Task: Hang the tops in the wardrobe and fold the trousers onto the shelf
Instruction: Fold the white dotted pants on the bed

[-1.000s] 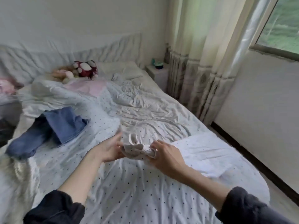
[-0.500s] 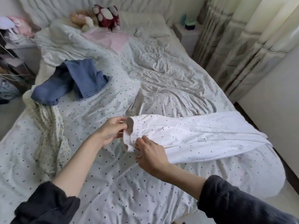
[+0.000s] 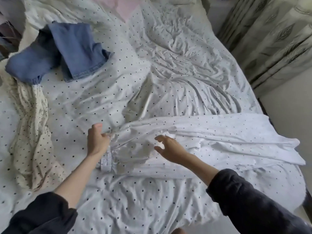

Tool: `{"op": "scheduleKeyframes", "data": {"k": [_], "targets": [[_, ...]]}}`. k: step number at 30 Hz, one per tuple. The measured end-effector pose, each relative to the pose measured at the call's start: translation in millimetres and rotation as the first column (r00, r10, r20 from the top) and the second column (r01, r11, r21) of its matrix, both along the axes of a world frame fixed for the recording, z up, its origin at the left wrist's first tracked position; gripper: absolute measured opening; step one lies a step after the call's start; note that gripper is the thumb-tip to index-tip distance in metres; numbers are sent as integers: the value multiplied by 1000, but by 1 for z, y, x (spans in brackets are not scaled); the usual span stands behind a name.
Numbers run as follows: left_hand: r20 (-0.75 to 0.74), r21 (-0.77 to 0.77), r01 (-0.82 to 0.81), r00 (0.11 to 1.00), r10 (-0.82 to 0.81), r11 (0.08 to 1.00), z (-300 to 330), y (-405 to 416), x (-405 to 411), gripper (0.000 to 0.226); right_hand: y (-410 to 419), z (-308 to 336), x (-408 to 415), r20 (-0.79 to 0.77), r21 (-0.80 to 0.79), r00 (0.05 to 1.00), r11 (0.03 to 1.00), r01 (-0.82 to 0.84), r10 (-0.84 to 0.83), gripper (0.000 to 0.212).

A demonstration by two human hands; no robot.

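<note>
White dotted trousers (image 3: 219, 137) lie flat across the bed, waistband at the left, legs reaching to the right edge. My left hand (image 3: 97, 141) grips the waistband at its upper corner. Over the seat of the trousers hovers my right hand (image 3: 168, 147), fingers spread and relaxed, holding nothing. Blue jeans (image 3: 67, 51) lie crumpled at the far left of the bed. A cream dotted garment (image 3: 32, 125) is bunched along the left side.
The bed (image 3: 135, 200) is covered by a rumpled white dotted sheet. Patterned curtains (image 3: 273, 36) hang at the far right. A pink cloth (image 3: 125, 5) shows at the top. The bed's right edge drops to a dark floor strip (image 3: 266, 107).
The trousers went from held up between both hands to laid out flat on the bed. My right hand let go of the waistband and moved right over the seat. The view tilted down.
</note>
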State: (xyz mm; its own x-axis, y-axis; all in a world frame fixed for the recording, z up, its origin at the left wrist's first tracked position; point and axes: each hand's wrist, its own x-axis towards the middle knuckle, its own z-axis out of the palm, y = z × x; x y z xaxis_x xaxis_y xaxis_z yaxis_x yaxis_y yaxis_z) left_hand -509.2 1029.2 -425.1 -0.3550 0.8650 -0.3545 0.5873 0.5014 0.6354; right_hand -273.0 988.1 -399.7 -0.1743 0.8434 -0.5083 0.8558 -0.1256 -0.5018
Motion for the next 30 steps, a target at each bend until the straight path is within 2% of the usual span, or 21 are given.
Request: {"op": "scheduleKeyframes", "data": {"k": [2, 4, 7, 9, 11, 14, 16, 17, 18, 22, 27, 29, 30], "targets": [[-47, 84, 152, 988, -148, 985, -5, 1, 34, 39, 10, -10, 31, 33, 43, 997, 997, 69, -70, 41], [-134, 161, 326, 942, -306, 932, -12, 6, 77, 36, 18, -18, 73, 82, 83, 988, 989, 121, -128, 40], [-289, 232, 588, 802, -523, 775, -25, 15, 155, 32, 23, -32, 151, 185, 120, 967, 980, 156, -176, 43], [-367, 262, 702, 708, -604, 663, -35, 18, 210, 28, 20, -41, 209, 267, 127, 943, 977, 171, -199, 46], [-424, 237, 782, 617, -663, 577, -41, 20, 255, 29, 16, -50, 257, 337, 131, 921, 978, 160, -196, 51], [-519, 121, 898, 420, -744, 422, -62, 20, 338, 48, 7, -68, 345, 433, 87, 889, 989, 123, -149, 61], [-540, -10, 933, 298, -787, 360, -74, 14, 383, 64, -2, -78, 392, 490, 24, 866, 995, 99, -98, 65], [-547, -38, 936, 274, -791, 351, -76, 12, 397, 65, -6, -83, 407, 514, 16, 854, 996, 91, -86, 65], [-551, -44, 933, 276, -788, 357, -80, 12, 415, 63, -9, -88, 426, 529, 8, 845, 996, 86, -78, 65], [-525, 8, 893, 388, -758, 451, -83, 20, 452, 41, -8, -105, 480, 535, 12, 837, 992, 125, -112, 61], [-511, 118, 912, 394, -764, 392, -80, 18, 450, 11, -3, -112, 504, 471, -10, 881, 999, 46, -36, 47], [-483, 102, 878, 454, -749, 467, -70, 10, 452, 19, -5, -111, 508, 470, 42, 882, 999, 19, -36, 32], [-447, 38, 862, 467, -763, 506, -64, 5, 455, 19, -7, -108, 510, 461, 52, 886, 998, 16, -39, 28]]}}
